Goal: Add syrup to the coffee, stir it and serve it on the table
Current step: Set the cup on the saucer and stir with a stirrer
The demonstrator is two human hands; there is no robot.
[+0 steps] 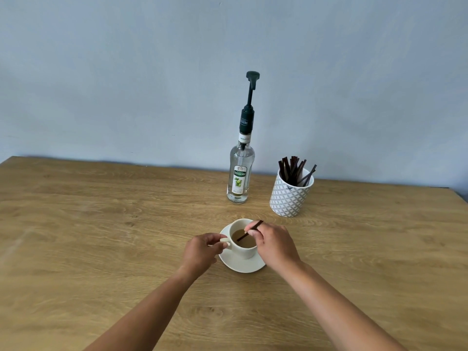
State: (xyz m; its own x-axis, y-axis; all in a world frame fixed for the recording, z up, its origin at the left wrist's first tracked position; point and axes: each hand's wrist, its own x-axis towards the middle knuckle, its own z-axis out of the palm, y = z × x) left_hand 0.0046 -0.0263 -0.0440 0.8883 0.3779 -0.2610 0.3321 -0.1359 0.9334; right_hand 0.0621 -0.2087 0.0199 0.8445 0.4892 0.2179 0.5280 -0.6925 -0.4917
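Observation:
A white cup [244, 250] of light brown coffee [243, 241] stands on a white saucer [243, 267] in the middle of the wooden table [101, 236]. My left hand [201, 252] pinches the cup's handle on its left side. My right hand [274, 243] grips a dark stirrer stick [249, 230], whose lower end dips into the coffee. Behind the cup stands a clear syrup bottle [240, 173] with a dark green pump, upright and untouched.
A patterned grey-and-white pot [290, 196] holding several dark stirrer sticks stands right of the bottle. A pale blue wall rises behind the table's far edge. The table's right edge shows at far right.

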